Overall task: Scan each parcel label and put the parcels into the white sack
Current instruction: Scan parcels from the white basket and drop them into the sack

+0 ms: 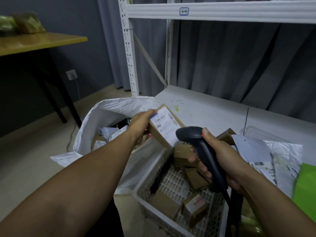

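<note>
My left hand [140, 124] grips one end of a brown cardboard parcel [159, 134], fingers curled round its edge, with the white label [165, 125] turned up toward me. Just right of it, my right hand [220, 156] is wrapped round the handle of a black scanner [201, 146]. The scanner's head is aimed at the label's near end and a small red light glows on top. The parcel hangs in the air, between the white sack [109, 110] gaping under my left hand, parcels already inside, and the white slatted basket [171, 182] below the scanner. The basket holds more brown boxes [164, 204]. Beyond my right hand, pale mailers [256, 147] lie on the shelf board [205, 108].
</note>
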